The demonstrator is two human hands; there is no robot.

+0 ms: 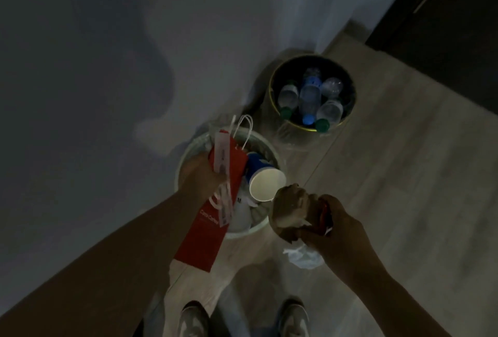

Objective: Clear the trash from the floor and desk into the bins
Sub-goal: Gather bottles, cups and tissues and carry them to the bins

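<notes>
I stand over two bins in dim light. My left hand (200,175) grips a flat red paper bag (213,218) with white handles and a receipt strip, together with a blue paper cup (262,177), right above the white bin (186,153), which holds crumpled trash. My right hand (332,226) holds a crumpled brown paper wad (289,208) and something red, just right of the white bin's rim. A piece of clear plastic (304,254) hangs or lies below that hand.
A dark round bin (272,86) with a gold rim stands further back, filled with several plastic bottles. Both bins sit against a pale wall on the left. Light wood floor runs right; a dark cabinet (444,26) is at the top right. My shoes (292,317) are at the bottom.
</notes>
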